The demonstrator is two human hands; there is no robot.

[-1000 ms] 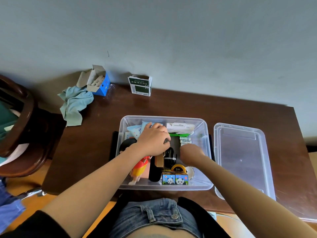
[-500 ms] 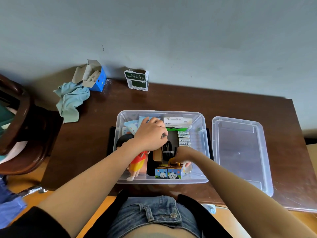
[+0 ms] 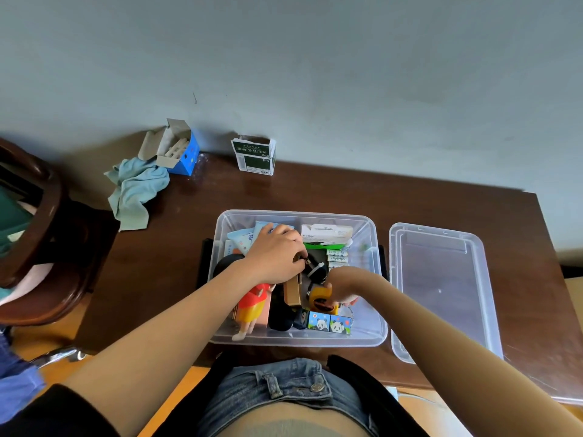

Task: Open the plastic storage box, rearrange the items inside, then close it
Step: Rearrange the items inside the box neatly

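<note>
The clear plastic storage box point(image 3: 372, 337) stands open on the brown table, full of small items. Its clear lid point(image 3: 441, 288) lies flat to the right of it. My left hand point(image 3: 277, 257) is inside the box, fingers curled on a small black item point(image 3: 316, 269) near the middle. My right hand point(image 3: 342, 287) reaches in from the right and grips a yellow tape measure point(image 3: 320, 298), lifted above the panda boxes point(image 3: 329, 323). A red and yellow doll point(image 3: 252, 307) lies at the box's front left, partly under my left forearm. Batteries point(image 3: 338, 258) and a white carton point(image 3: 326, 231) sit at the back.
A blue open carton point(image 3: 183, 152) and a crumpled teal cloth point(image 3: 135, 192) lie at the table's back left. A green and white carton point(image 3: 254, 156) stands by the wall. A dark wooden chair point(image 3: 44, 241) is at the left.
My right hand has moved toward the box's front and picked up the yellow tape measure. My left hand stays at the middle of the box.
</note>
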